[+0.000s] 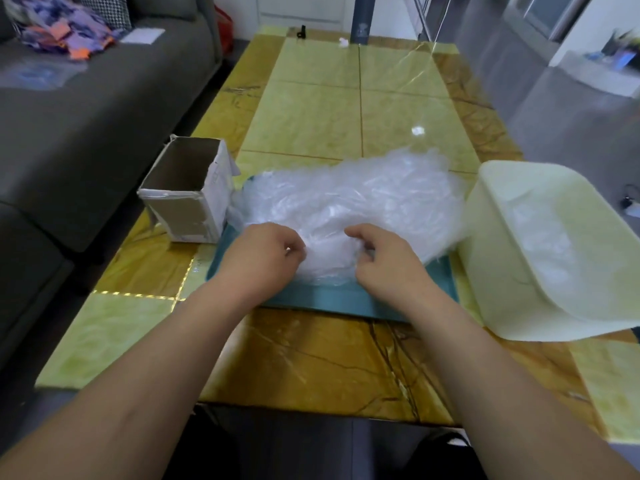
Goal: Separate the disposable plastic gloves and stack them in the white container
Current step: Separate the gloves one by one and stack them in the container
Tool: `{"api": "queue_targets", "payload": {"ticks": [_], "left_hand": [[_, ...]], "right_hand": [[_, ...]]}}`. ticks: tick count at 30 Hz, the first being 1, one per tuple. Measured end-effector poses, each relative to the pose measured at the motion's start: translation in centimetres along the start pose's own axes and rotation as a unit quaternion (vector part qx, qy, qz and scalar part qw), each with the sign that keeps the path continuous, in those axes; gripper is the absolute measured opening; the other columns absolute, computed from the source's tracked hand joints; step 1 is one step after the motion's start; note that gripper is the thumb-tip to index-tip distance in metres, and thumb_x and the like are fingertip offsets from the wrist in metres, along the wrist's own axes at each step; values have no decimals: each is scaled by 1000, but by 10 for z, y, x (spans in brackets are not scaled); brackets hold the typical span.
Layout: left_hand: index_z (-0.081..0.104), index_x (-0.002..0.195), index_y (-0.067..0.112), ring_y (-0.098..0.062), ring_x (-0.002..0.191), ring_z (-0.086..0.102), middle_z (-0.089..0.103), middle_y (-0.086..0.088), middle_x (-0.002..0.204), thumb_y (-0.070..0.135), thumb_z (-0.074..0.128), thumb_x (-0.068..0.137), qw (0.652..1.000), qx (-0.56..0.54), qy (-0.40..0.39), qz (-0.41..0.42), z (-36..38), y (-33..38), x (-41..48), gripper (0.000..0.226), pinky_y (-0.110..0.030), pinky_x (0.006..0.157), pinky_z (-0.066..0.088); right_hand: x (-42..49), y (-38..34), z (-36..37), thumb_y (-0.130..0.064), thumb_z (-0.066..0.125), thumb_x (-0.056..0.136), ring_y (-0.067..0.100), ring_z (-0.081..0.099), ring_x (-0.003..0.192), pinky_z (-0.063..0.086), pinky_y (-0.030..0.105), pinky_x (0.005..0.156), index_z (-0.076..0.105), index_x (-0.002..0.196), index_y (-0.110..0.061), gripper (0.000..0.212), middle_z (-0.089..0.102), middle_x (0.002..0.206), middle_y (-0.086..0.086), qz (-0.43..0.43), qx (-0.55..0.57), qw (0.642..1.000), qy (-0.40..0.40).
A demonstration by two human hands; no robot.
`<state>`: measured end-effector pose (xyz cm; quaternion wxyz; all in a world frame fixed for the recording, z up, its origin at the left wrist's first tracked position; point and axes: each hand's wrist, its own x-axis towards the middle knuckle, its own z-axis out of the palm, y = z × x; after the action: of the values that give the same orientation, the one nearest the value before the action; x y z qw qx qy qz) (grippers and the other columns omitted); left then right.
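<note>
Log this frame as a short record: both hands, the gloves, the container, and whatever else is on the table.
left hand: fingers curled, pinching the near edge of the gloves
right hand: same grip on the near edge
gloves: loose clear pile on the mat
mat: teal, near the table's front edge
container: white, right of the pile, some clear plastic inside
box: cardboard, top open, left of the pile
table: glossy yellow-brown marble pattern

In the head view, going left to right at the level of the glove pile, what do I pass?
grey sofa → open cardboard box → pile of plastic gloves → white container
</note>
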<state>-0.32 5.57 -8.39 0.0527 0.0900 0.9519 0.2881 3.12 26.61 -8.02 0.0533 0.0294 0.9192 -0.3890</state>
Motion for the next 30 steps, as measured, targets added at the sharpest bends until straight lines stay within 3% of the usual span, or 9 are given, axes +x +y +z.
{"api": "queue_targets", "payload": {"ticks": [3, 7, 12, 15, 17, 21, 25, 28, 30], "left_hand": [[75, 79, 22, -6, 98, 66, 74, 12, 105, 26, 87, 83, 996, -83, 7, -16, -10, 1, -3, 14, -24, 80, 47], [75, 78, 17, 9, 88, 67, 74, 18, 105, 29, 91, 79, 981, -189, -33, -31, -19, 0, -15, 20, -19, 72, 47], [80, 97, 31, -8, 73, 73, 76, 16, 98, 31, 74, 97, 979, -198, -35, -14, -36, 1, -31, 6, -27, 69, 62], [79, 100, 31, -10, 72, 74, 75, 18, 100, 28, 71, 98, 976, -216, -14, 5, -38, 6, -36, 9, -27, 69, 62], [81, 95, 28, -6, 76, 73, 77, 16, 94, 26, 78, 93, 971, -237, 14, 21, -38, 10, -38, 4, -26, 68, 60], [79, 92, 23, -10, 86, 73, 79, 8, 92, 32, 88, 83, 959, -277, 29, 47, -41, 14, -43, 16, -34, 74, 62], [78, 101, 21, -17, 84, 75, 79, 4, 94, 21, 87, 85, 950, -309, -15, 39, -40, 14, -44, 18, -37, 71, 65], [79, 93, 14, -19, 79, 76, 79, -2, 86, 12, 80, 91, 951, -309, -4, 33, -40, 11, -41, 3, -36, 72, 64], [78, 90, 9, -22, 81, 77, 79, -6, 83, 11, 82, 89, 945, -325, -2, 26, -41, 8, -40, 4, -39, 75, 64]], "right_hand": [[-8, -2, -1, -12, 57, 98, 8, 54, 124, 45, 29, 110, 54, 147, -35, 54, 56, 143, -12, -20, 12, 1000, 6], [-15, -8, -5, -28, 69, 95, 5, 60, 105, 52, 34, 99, 61, 137, -43, 46, 58, 138, -19, -33, -29, 998, 35], [-21, -8, -3, -41, 70, 96, 5, 63, 97, 55, 39, 95, 73, 118, -40, 22, 62, 123, -19, -52, -16, 997, 59], [-23, -10, -2, -44, 74, 92, 12, 57, 120, 49, 38, 107, 69, 128, -39, 38, 54, 138, -13, -72, -22, 995, 68], [-26, -14, -2, -47, 79, 87, 12, 38, 141, 36, 34, 116, 60, 139, -44, 55, 42, 153, -10, -87, -27, 994, 59], [-36, -24, -3, -40, 80, 89, 7, 21, 150, 23, 21, 117, 75, 110, -45, 22, 36, 159, -14, -130, 66, 984, 98], [-43, -33, -13, -33, 79, 91, -2, 33, 144, 28, 14, 111, 76, 89, -44, 11, 48, 144, -22, -126, 114, 978, 118], [-45, -33, -17, -31, 80, 91, -15, 55, 115, 41, 7, 97, 77, 86, -42, 12, 68, 122, -23, -111, 138, 979, 102], [-43, -29, -17, -28, 80, 91, -6, 67, 97, 51, 16, 89, 79, 86, -36, 9, 77, 97, -20, -95, 161, 978, 89]]}}
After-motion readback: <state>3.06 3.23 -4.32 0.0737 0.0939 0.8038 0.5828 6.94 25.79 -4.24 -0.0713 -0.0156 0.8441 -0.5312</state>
